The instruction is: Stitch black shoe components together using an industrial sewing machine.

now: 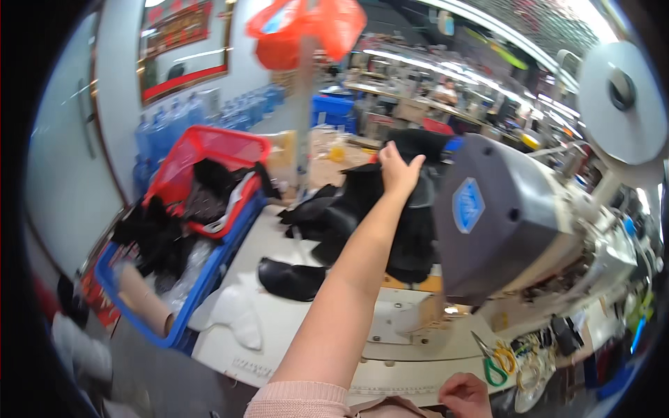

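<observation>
My left hand reaches far forward over the sewing table, thumb spread from the fingers. It is at a heap of black leather-like pieces, apparently touching them; its fingertips are blurred. Close to the table's front edge, my right hand is curled, and whatever may be in it is hidden. A sewing machine with a dark grey head stands right of the heap, over its metal plate. One curved black piece lies apart at the left, and a white cut piece is nearer me.
A red basket of dark pieces rests on a blue crate at the left. Green-handled scissors lie right of the plate. A metal post bears an orange bag. A large white reel sits at the upper right.
</observation>
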### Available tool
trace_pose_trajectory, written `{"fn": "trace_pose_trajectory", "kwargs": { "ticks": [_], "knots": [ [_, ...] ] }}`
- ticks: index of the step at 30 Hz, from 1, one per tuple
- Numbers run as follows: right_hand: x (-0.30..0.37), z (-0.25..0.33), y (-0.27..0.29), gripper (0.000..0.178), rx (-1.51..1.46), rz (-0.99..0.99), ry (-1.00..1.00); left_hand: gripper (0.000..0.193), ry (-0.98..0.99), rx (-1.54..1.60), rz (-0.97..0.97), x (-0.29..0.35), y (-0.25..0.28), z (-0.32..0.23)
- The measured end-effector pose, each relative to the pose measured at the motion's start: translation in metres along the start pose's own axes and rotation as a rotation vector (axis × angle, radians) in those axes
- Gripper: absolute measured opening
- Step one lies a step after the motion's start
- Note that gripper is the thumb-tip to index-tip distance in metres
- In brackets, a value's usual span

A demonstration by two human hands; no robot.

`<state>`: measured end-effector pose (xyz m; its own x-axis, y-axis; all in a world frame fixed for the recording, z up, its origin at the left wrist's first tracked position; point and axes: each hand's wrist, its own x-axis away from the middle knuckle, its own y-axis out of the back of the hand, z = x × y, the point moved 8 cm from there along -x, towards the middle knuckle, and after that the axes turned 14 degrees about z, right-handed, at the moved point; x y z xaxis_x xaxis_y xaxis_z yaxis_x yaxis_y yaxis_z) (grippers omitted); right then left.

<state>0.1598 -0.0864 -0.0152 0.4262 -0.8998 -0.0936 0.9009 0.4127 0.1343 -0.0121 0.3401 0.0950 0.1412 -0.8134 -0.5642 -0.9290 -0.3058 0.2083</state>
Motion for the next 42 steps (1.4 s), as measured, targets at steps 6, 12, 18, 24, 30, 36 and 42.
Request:
{"fn": "trace_pose_trajectory", "kwargs": {
  "ticks": [6, 12, 18, 24, 30, 36, 42],
  "knots": [
    [0.033, -0.115, 0.008, 0.015, 1.024, -0.190, -0.136, 0.048, -0.187, -0.766, -0.350, 0.043, 0.235, 0.048],
    [0.011, -0.144, -0.009, 0.023, 0.333, 0.278, -0.846, 0.074, 0.711, -1.375, -0.479, 0.174, 0.500, 0.128],
    [0.006, -0.090, -0.017, 0.011, 1.045, -0.168, 0.157, 0.052, 0.885, -0.940, -0.332, 0.230, 0.600, 0.192],
    [0.021, -0.073, -0.020, 0.014, 1.084, -0.458, 0.178, 0.067, 0.570, -1.084, -0.128, 0.207, 0.583, 0.173],
    [0.011, -0.069, -0.019, 0.012, 1.050, -0.401, 0.068, 0.044, 0.784, -1.615, 0.478, 0.179, 0.548, 0.191],
    [0.008, -0.074, -0.020, 0.012, 1.057, -0.438, 0.036, 0.019, 0.483, -1.695, -0.256, 0.154, 0.631, 0.117],
    [0.000, -0.069, -0.023, 0.011, 0.967, -0.404, -0.027, 0.030, -0.426, -1.581, -0.687, 0.145, 0.592, -0.101]
  ]
}}
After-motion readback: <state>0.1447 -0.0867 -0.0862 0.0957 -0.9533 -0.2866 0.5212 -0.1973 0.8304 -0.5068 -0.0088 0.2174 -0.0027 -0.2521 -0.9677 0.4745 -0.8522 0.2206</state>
